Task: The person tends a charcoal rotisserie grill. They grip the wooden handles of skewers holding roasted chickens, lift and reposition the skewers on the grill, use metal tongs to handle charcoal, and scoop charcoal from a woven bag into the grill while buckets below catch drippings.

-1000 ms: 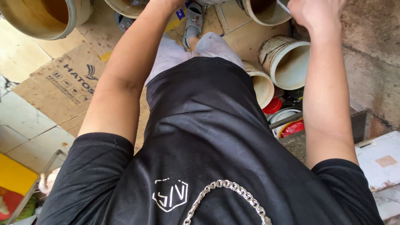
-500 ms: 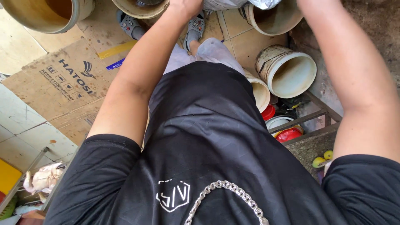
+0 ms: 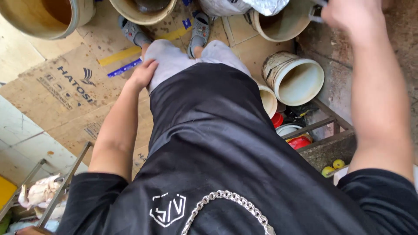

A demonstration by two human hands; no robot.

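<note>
Head view, looking straight down the person's own body.

Left hand: lying flat against the grey shorts at the left thigh, fingers loosely curled on the cloth, pinching nothing that can be seen. Arm is hanging down along the black shirt.

Right hand: reaching up to the top right edge, fist closing around a thin metal handle at the rim of a cream bucket. Only part of the hand is showing; the grip looks tight, but how far the fingers wrap cannot be told.

The cream bucket is sitting on the tiled floor by the stone wall, just right of the feet in grey sandals. A crumpled silvery bag is lying over its left rim.

Surroundings:
- A white bucket is lying tipped on its side below the cream bucket, mouth facing right.
- Flattened cardboard is covering the floor on the left.
- Two more buckets along the top edge: a tan one and a wide round one.
- A metal chain is hanging on the shirt.
- Red lids are sitting in a metal rack at the right.
</note>
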